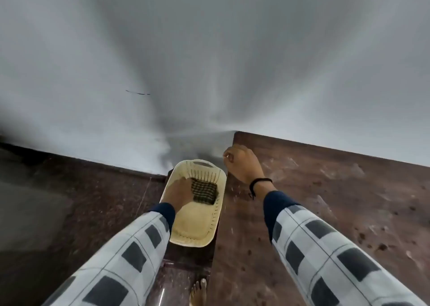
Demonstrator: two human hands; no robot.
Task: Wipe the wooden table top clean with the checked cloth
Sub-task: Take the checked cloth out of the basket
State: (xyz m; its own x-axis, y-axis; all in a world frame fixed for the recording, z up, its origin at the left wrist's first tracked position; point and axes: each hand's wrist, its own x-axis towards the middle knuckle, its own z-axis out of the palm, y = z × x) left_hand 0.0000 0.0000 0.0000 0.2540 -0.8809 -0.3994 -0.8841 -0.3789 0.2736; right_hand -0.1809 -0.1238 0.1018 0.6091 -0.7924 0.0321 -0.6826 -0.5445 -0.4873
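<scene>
Just left of the tabletop [325, 201], in the one head view, the left hand [178, 193] reached down into a cream plastic basket [218, 173]. Its fingers [187, 189] touched the left edge of the checked cloth [204, 193]. The cloth lay folded flat on the basket's floor, just beyond those fingertips. The blur kept me from telling whether the fingers had closed on the cloth or only rested against it.

The right hand [244, 163], with a black thread [258, 184] at its wrist, hung over the tabletop's near-left corner. Its fingers were curled in under the palm, and I saw nothing held in them. The basket stood just to the left of that hand.

To the right of those curled fingers the brown wood carried pale smears, and dark crumbs lay scattered well apart from the hand. By my reckoning the wiping had not begun. The cloth had not yet left the basket and no cleaned patch showed. What remained was lifting the cloth out, carrying it across to the tabletop and wiping the whole surface.
</scene>
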